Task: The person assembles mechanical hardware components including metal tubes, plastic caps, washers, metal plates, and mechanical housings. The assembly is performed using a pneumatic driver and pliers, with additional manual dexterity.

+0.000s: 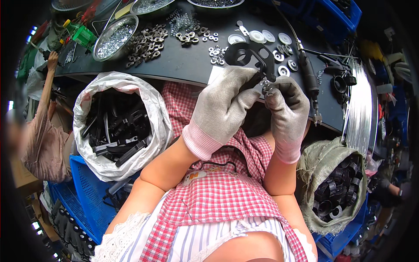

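Note:
Both of my hands wear light grey knit gloves with pink cuffs and meet at the near edge of the dark worktable [183, 56]. My left hand [222, 102] is closed on a black plastic bracket [270, 65], which has a round ring at its far end. Close against its underside, my right hand [289, 107] pinches a small shiny metal piece [265, 86] that looks like a coil spring. Fingers partly cover this piece, so its exact shape and seating cannot be made out. Just beyond the bracket lie white round discs [257, 36] and small metal washers [217, 54].
Metal bowls of small parts [115, 38], clips [148, 46] and springs [183, 22] occupy the far left. A power screwdriver [308, 72] and metal rods [360, 105] lie right. Sacks of black parts [120, 126] [336, 187] flank me. Another person [46, 135] sits left.

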### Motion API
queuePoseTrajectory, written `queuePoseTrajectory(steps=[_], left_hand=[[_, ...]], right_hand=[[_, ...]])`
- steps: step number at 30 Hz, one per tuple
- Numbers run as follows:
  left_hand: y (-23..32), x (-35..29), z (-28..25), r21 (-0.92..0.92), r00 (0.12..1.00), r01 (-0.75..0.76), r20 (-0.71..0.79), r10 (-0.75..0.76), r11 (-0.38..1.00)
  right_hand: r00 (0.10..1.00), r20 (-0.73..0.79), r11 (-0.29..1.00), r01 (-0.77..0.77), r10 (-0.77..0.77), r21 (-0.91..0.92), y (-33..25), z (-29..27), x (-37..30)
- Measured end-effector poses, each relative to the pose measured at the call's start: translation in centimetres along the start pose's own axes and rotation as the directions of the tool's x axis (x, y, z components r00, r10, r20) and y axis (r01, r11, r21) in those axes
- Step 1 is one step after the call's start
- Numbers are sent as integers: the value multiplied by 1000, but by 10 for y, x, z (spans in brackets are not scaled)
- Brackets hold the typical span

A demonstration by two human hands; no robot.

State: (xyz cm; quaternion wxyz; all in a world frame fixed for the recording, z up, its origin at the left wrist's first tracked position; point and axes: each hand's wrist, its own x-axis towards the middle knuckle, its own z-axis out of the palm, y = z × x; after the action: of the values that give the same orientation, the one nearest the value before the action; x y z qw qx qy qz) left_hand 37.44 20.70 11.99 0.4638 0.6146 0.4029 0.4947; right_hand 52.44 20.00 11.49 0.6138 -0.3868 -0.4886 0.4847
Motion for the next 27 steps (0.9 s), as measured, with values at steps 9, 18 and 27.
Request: queuePoseTrajectory(steps=[9, 18, 27], left_hand=[[-4, 2, 13, 320, 947, -318, 56, 318, 892], [3, 3, 18, 137, 988, -129, 98, 116, 982], [-11, 2, 0, 212, 997, 42, 48, -53, 976]], right_hand=[[996, 29, 979, -86, 82, 182, 3, -16, -8], [983, 2, 977, -183, 184, 107, -6, -19, -10], [965, 204, 956, -108, 167, -273, -10, -20, 0]])
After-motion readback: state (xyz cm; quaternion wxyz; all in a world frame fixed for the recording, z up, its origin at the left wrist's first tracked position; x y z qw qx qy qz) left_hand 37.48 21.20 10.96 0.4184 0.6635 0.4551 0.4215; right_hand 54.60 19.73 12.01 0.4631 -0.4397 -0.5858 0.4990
